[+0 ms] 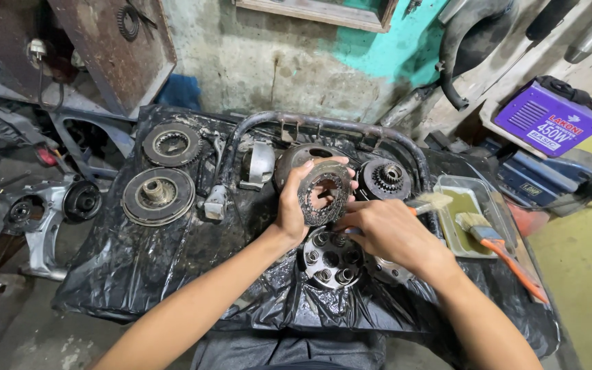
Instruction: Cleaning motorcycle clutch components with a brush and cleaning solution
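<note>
the left hand (pixel 296 209) gripped a toothed clutch plate (pixel 323 193) upright above the black plastic sheet (pixel 138 267), while the right hand (pixel 385 229) clasped a small brush (pixel 427 203) beside it. cleaning looked partway (other discs (pixel 158 195) lay grimy, apparently untouched).

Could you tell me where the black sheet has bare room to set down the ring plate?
Bare sheet lies at the near left, below the flanged disc and left of the left hand. It is crowded around the hub with posts, the right hand and the tray.
</note>
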